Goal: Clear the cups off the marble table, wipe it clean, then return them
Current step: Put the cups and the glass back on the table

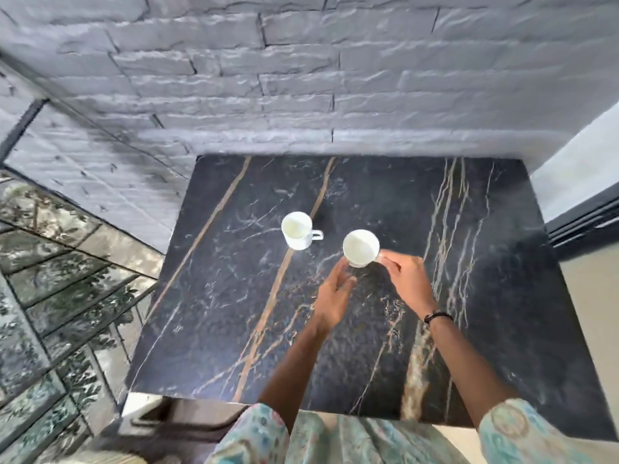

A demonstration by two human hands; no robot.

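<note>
Meanwhile, two white ceramic cups sit mid-bench on the black gold-veined marble bench (485, 262). Right hand (407, 274) pinches the handle of the nearer cup (361, 248); left hand (333, 291), fingers relaxed, touches its near side. The second cup (297, 230), handle pointing right, stands just beyond-left, untouched.

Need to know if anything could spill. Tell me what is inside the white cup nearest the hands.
The nearer white ceramic cup shows only a plain white interior, with no liquid visible. The very bottom is too blurred to settle. The right hand covers its handle.
</note>
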